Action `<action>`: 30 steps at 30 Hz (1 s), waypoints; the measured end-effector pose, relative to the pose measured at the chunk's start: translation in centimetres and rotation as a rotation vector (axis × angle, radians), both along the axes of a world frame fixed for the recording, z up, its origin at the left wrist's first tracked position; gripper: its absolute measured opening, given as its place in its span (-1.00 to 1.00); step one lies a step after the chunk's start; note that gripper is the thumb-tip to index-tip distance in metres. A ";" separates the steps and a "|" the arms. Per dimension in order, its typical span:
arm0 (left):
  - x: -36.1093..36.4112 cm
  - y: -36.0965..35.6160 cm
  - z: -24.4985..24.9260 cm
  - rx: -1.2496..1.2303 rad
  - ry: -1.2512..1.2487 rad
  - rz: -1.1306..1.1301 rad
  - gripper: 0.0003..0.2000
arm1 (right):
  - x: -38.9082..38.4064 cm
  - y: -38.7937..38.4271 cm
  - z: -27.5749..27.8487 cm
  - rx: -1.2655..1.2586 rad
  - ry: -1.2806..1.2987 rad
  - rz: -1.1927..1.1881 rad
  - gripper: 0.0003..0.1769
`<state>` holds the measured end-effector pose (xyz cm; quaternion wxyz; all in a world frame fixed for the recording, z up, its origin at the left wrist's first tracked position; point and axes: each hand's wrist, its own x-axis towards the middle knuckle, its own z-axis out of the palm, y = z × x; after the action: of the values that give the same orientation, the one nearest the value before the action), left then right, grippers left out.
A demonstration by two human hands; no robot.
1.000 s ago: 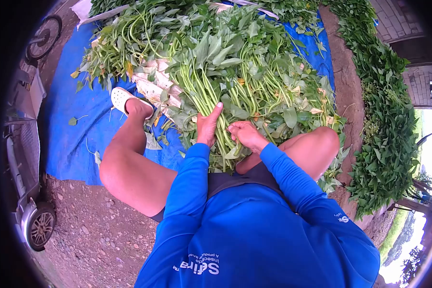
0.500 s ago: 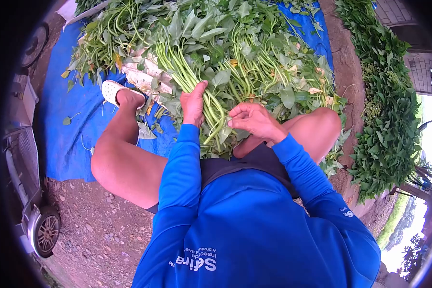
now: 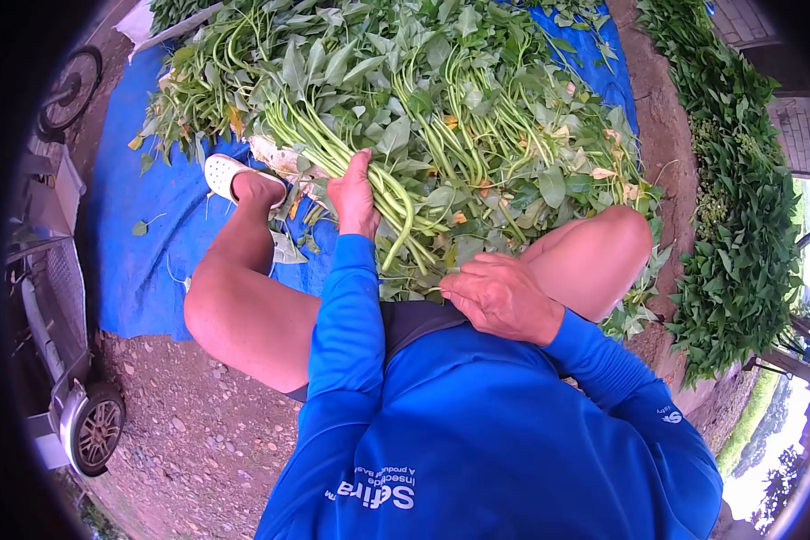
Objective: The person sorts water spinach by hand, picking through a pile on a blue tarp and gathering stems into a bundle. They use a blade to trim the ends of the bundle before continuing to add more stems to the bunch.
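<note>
My left hand [image 3: 355, 200] is wrapped around a bundle of long green leafy stems [image 3: 315, 139] that look like water spinach. The leafy tops point away from me, and the cut ends hang toward my lap, one stem bent over in a hook. Close to my lap, beside my bent right leg, my right hand [image 3: 502, 295] is closed with its fingertips pinched. Anything inside that pinch is too small or hidden to make out. It is apart from the bundle. Beyond both hands spreads a large pile of similar leafy stems [image 3: 504, 99], with some yellowed leaves among them.
A blue tarp [image 3: 144, 261] lies under the pile. My foot in a white clog [image 3: 223, 176] rests on it. Stacked greens [image 3: 733, 207] line the right side. At left are a vehicle's wheel [image 3: 97, 430] and a bicycle wheel [image 3: 70, 93]. Gravelly ground [image 3: 198, 414] lies nearer me.
My right hand has moved away from the stem ends, back toward my lap, and its fingers have closed further. My left hand still grips the bundle. The view has shifted slightly.
</note>
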<state>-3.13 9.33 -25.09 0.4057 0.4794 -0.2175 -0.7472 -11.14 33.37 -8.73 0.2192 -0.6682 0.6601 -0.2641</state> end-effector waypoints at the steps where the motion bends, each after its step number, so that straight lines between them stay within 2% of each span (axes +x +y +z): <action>1: 0.1 -0.4 0.0 -0.010 0.002 0.020 -0.77 | -0.2 1.0 -0.4 0.023 -0.002 -0.009 -0.86; 3: 0.5 -0.9 -0.1 -0.024 -0.005 0.012 -0.76 | -0.5 1.9 -0.4 0.069 -0.006 -0.032 -0.87; 6: 0.1 -1.0 -0.4 -0.088 -0.012 0.024 -0.76 | -0.9 -0.2 0.5 0.098 -0.084 -0.433 -0.80; 10: -0.6 0.3 1.1 -0.182 -0.037 -0.022 -0.74 | -0.3 -5.9 -0.8 0.231 -0.013 -0.498 -0.62; 12: -0.5 1.3 2.5 -0.225 -0.023 -0.021 -0.66 | 0.0 -7.3 -3.3 0.267 0.072 -0.467 -0.56; 15: 0.7 0.7 3.1 -0.264 -0.103 -0.098 -0.64 | -1.3 -7.2 -3.5 0.333 0.039 -0.443 -0.48; 16: 0.9 0.3 3.0 -0.295 -0.127 -0.106 -0.67 | -1.8 -7.1 -3.8 0.288 0.028 -0.424 -0.58; 20: 1.4 0.0 4.0 -0.108 0.095 -0.119 -0.70 | -2.6 -6.2 -3.8 0.126 0.069 -0.403 -0.74; 23: 1.0 0.4 5.0 -0.072 0.088 -0.111 -0.69 | 0.6 -3.6 -11.5 -0.100 -0.195 -0.362 -0.65; 25: 1.1 0.1 4.1 -0.106 0.084 -0.072 -0.73 | 2.4 -3.0 -10.3 -0.066 -0.231 -0.389 -0.64; 26: 1.4 -0.2 4.1 -0.092 0.090 -0.076 -0.74 | 2.3 -2.9 -9.7 -0.124 -0.180 -0.460 -0.72; 30: 1.5 -0.7 4.3 -0.075 0.098 -0.073 -0.72 | 0.8 -1.3 -8.3 -0.157 0.003 -0.382 -0.84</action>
<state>-1.59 8.68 -20.75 0.4061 0.4183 -0.2425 -0.7754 -10.31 32.07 -17.01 0.1114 -0.5464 0.7525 -0.3504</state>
